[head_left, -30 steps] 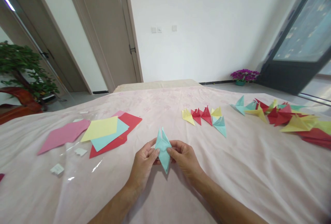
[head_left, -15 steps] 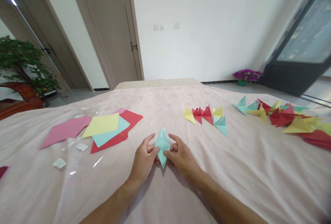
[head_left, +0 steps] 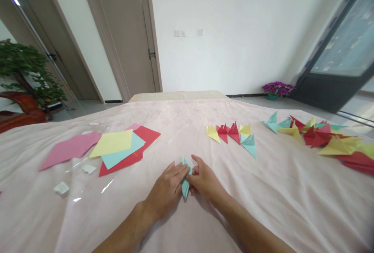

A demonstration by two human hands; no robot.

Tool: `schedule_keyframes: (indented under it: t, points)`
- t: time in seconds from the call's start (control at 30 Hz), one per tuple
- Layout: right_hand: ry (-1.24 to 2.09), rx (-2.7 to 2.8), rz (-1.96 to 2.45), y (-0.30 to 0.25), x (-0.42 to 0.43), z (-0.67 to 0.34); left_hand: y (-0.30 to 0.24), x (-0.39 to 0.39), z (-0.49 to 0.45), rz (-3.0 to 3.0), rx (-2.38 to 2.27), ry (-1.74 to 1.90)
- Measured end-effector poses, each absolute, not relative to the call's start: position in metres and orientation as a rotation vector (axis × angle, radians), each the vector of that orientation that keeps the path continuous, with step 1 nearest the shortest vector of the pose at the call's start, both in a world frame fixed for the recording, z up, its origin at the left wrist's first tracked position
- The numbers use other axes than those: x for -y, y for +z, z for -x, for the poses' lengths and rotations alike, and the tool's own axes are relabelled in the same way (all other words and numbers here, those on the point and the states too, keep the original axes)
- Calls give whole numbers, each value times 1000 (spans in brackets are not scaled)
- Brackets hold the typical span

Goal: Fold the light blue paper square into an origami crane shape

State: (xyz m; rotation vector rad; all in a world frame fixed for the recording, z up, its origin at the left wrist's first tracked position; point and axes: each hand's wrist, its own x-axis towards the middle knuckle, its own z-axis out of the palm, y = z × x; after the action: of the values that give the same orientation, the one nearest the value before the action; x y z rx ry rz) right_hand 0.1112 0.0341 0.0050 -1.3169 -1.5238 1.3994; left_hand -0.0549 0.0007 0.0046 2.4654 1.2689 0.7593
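A narrow, light-blue folded origami paper (head_left: 185,189) is between my two hands above the pink tablecloth, its points facing away from and toward me. My left hand (head_left: 168,184) comes from the left with its fingers close together over the paper's upper side; its thumb is hidden. From the right, my right hand (head_left: 204,179) pinches the paper's edge between the thumb and bent fingers, its index finger raised. Beyond my right hand stand several small finished paper cranes (head_left: 222,132) in yellow, red and blue.
Loose coloured sheets, with a yellow sheet (head_left: 112,143) on top, lie at left beside a pink sheet (head_left: 71,149). Paper scraps (head_left: 61,188) and clear plastic film are near them. A heap of folded cranes (head_left: 321,134) covers the right side of the tablecloth (head_left: 263,206).
The blue paper has become narrower, its left side turned inward. My left hand has moved from pinching its left edge to lying across it. The view has shifted slightly.
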Motion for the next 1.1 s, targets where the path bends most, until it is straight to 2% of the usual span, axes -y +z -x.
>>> schedule_keyframes:
  t: [0.2,0.47,0.6,0.9,1.1]
  points:
    - [1277,1783,1314,5,-35,-122,3,5,55,-2623,-1308,477]
    - [674,2010,1285,18,-27,-132,-14,6,56,-2881,-1302,474]
    - [646,2046,1172,19,-29,-131,-26,0,61,-3007,-1251,472]
    - [590,2528,1089,31,-43,-145,-75,-13,83,-3252,-1052,609]
    - [479,2584,1030,24,-42,-151,-57,-6,85,-3346,-907,670]
